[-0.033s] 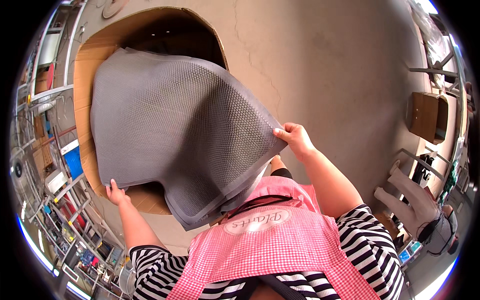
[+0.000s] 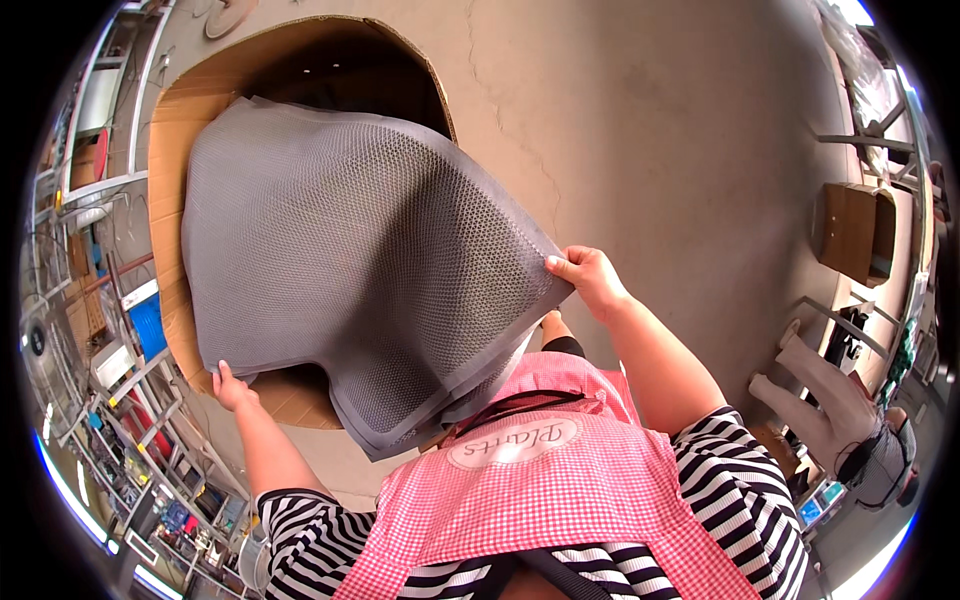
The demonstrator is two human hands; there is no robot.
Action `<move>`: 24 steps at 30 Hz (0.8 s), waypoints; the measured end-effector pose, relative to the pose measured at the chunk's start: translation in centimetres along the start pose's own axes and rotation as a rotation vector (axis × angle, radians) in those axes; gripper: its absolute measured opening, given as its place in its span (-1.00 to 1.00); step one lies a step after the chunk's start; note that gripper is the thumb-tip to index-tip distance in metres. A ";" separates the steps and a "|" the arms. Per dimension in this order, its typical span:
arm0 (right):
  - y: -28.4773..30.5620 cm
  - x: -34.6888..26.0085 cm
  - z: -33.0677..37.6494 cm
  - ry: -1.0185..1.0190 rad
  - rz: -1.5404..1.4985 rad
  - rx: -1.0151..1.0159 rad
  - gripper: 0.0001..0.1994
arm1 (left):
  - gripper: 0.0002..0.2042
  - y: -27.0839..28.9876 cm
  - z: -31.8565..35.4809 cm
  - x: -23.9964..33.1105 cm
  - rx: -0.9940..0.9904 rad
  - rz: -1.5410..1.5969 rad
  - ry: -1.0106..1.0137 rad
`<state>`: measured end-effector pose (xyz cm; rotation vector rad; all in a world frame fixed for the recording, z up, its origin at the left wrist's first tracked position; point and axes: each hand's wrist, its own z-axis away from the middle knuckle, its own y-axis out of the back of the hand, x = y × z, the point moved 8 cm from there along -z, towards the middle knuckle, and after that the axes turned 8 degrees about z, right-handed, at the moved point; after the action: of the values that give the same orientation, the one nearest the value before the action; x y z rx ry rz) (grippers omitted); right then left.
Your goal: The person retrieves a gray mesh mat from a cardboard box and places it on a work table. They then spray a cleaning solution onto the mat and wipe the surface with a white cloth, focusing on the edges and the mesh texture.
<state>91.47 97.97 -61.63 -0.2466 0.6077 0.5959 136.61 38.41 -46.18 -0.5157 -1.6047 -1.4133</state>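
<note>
Mesh sheet (image 2: pixel 350 270) over an open cardboard box (image 2: pixel 170 150) on the floor (image 2: pixel 650 130), shelving (image 2: pixel 110 400) at left

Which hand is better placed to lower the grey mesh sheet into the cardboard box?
Probably the left hand: it grips the mesh sheet at its lower corner, right over the cardboard box rim. The right hand pinches the far edge out over the concrete floor, away from the box.

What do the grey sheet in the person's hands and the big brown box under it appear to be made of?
The grey sheet looks like a woven or knitted mesh fabric, matte: a fine honeycomb of holes covers it, its edges are hemmed, and it drapes and bends between the left hand and right hand. The brown box looks like plain cardboard: dull tan, flat panels with raw cut edges.
</note>
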 end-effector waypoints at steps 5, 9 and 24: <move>0.7 -1.5 -1.2 0.043 0.055 -0.090 -0.73 | -0.66 -1.0 -6.8 0.3 -0.054 -0.053 0.088; -0.5 -4.9 3.7 0.222 0.433 -0.020 -0.78 | -0.73 0.8 -6.8 -0.5 -0.112 0.147 0.154; -0.8 4.0 15.7 0.019 0.228 -0.554 -0.79 | -0.72 21.5 -3.0 2.0 0.251 0.121 -0.008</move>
<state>101.87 105.17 -51.52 -0.7099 0.4813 0.9797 153.64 40.61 -32.79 -0.4621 -1.6986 -1.1032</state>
